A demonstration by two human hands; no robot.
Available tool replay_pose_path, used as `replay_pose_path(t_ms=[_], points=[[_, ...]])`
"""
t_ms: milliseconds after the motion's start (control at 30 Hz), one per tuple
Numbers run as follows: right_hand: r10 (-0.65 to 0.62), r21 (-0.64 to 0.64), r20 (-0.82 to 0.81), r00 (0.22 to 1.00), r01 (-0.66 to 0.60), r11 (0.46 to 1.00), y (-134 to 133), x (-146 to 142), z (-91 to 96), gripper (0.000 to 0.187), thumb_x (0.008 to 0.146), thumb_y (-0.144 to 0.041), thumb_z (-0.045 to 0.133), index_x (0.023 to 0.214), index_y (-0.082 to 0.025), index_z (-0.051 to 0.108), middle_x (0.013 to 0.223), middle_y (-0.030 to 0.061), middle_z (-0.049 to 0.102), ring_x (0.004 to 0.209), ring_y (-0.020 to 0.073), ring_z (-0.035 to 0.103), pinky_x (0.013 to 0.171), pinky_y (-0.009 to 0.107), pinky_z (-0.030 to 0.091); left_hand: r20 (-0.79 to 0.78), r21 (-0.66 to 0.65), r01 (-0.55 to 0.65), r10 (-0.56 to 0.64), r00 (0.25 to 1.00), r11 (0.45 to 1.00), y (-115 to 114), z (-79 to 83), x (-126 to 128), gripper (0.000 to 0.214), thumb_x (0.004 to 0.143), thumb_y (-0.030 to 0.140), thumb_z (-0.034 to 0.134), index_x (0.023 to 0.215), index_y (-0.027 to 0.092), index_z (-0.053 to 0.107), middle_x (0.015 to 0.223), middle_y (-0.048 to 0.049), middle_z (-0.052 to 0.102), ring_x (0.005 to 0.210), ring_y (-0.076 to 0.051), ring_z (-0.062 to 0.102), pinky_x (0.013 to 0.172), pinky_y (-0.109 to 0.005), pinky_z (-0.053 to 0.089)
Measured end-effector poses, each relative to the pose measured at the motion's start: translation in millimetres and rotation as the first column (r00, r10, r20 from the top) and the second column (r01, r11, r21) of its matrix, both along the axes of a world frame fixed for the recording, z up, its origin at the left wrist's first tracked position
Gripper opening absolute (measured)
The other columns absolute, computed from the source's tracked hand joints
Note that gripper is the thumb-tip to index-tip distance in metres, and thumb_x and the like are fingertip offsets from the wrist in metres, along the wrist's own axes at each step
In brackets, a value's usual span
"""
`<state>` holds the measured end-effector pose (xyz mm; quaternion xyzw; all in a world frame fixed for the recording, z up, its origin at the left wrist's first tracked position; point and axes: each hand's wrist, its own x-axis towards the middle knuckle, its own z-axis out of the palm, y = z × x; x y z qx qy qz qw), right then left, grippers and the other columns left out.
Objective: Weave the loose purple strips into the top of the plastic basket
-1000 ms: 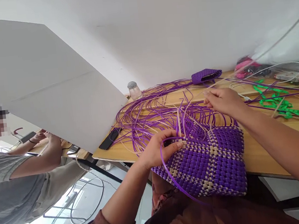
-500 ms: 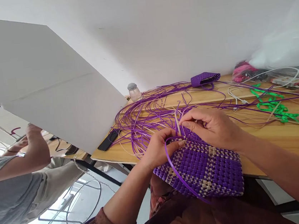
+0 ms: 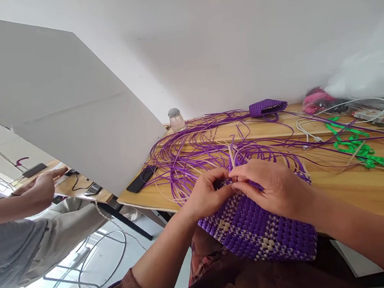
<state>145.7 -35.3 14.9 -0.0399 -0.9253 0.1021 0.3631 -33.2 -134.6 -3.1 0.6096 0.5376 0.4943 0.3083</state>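
A purple and cream woven basket [image 3: 257,229] lies tilted on my lap against the table edge, loose strips fanning out from its far rim. At that rim my left hand [image 3: 211,192] is closed, thumb and fingers pinching the woven edge. My right hand [image 3: 273,188] meets it there, its fingertips pressed together on a weaving strip that they mostly cover. Just behind the fingertips a cream strip [image 3: 231,157] sticks up. Long purple strips [image 3: 176,164] spread across the table to the left.
On the wooden table [image 3: 343,191] are a black phone [image 3: 141,179], a lidded jar [image 3: 175,119], a small purple woven piece [image 3: 267,107], a white cable [image 3: 301,127], green ribbon [image 3: 354,144] and plastic bags [image 3: 367,73]. Beyond a grey partition [image 3: 70,111], another person's arm [image 3: 28,199] shows.
My right hand has come down and left to meet my left fingertips at the rim. The purple strip that looped over my left hand no longer shows there. The other person's arm has extended.
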Motion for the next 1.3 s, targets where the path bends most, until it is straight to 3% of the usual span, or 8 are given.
replay_pose_path(t_ms=[267,533,733,867,967,1100,1167,1300], points=[[-0.008,0.273,-0.173,0.985,0.055,0.960,13,-11,-5.4,0.029,0.093,-0.008,0.055,0.116,-0.019,0.070,0.105,0.0068,0.075,0.097,0.0180,0.069,0.089,0.032,0.058,-0.054,0.022,0.065,-0.063,0.997,0.998,-4,6.3,-2,0.011,0.084,0.029,0.067,0.086,0.018,0.065,0.085,-0.0025,0.065,0.083,-0.017,0.058,0.082,-0.029,0.045],[-0.023,0.432,-0.238,0.971,0.127,0.893,24,-3,-8.9,0.034,0.090,-0.008,0.061,0.120,-0.022,0.071,0.107,0.0071,0.075,0.100,0.0220,0.069,0.090,0.036,0.058,-0.440,0.137,-0.067,0.121,0.890,0.988,-8,13.7,-4,0.014,0.083,0.037,0.071,0.091,0.025,0.072,0.095,-0.0061,0.070,0.105,-0.027,0.052,0.097,-0.040,0.038],[-0.065,0.560,-0.242,0.968,0.194,0.806,14,21,0.1,0.045,0.087,-0.013,0.069,0.129,-0.028,0.064,0.121,0.0038,0.074,0.115,0.0277,0.062,0.096,0.044,0.050,-0.195,0.050,-0.141,0.148,0.970,0.989,0,7.2,3,0.016,0.077,0.034,0.075,0.083,0.020,0.069,0.084,-0.0014,0.067,0.087,-0.019,0.055,0.084,-0.031,0.041],[-0.104,0.596,-0.175,0.979,0.190,0.781,-4,24,2.8,0.031,0.089,-0.013,0.065,0.120,-0.020,0.069,0.102,0.0051,0.078,0.091,0.0245,0.067,0.082,0.042,0.049,-0.057,-0.014,-0.085,0.084,0.995,0.996,3,12.6,11,0.012,0.076,0.026,0.072,0.075,0.017,0.064,0.074,0.0024,0.061,0.075,-0.013,0.053,0.075,-0.026,0.039],[-0.178,0.461,-0.091,0.980,0.200,0.864,-14,24,-7.2,0.028,0.093,-0.011,0.058,0.117,-0.012,0.071,0.080,0.0058,0.075,0.070,0.0200,0.066,0.069,0.037,0.049,-0.030,-0.050,-0.082,0.081,0.996,0.995,3,16.4,15,0.011,0.076,0.023,0.069,0.072,0.016,0.062,0.071,0.0032,0.058,0.072,-0.012,0.050,0.072,-0.025,0.037],[-0.223,-0.050,0.103,0.969,0.229,0.972,-25,23,-15.3,0.041,0.099,-0.014,0.044,0.136,-0.015,0.062,0.085,0.0049,0.077,0.070,0.0163,0.072,0.066,0.030,0.053,-0.100,-0.034,-0.121,0.117,0.988,0.992,3,15.9,17,0.017,0.077,0.029,0.069,0.072,0.016,0.060,0.069,0.0030,0.054,0.070,-0.012,0.047,0.069,-0.026,0.036],[-0.188,-0.337,0.211,0.959,0.252,0.907,-29,20,-11.5,0.045,0.101,-0.023,0.040,0.144,-0.017,0.054,0.075,0.0020,0.075,0.063,0.0155,0.071,0.060,0.029,0.054,-0.123,-0.011,-0.100,0.098,0.988,0.995,3,15.5,17,0.018,0.078,0.031,0.069,0.072,0.016,0.059,0.070,0.0026,0.055,0.070,-0.012,0.047,0.070,-0.026,0.036],[0.001,-0.774,0.276,0.961,0.221,0.593,-33,13,-1.4,0.054,0.104,-0.032,0.032,0.155,-0.016,0.037,0.073,0.0023,0.073,0.058,0.0152,0.070,0.052,0.027,0.056,-0.125,-0.013,-0.081,0.079,0.989,0.997,2,17.8,17,0.018,0.080,0.032,0.067,0.072,0.016,0.060,0.071,0.0022,0.056,0.071,-0.012,0.047,0.069,-0.025,0.036]])
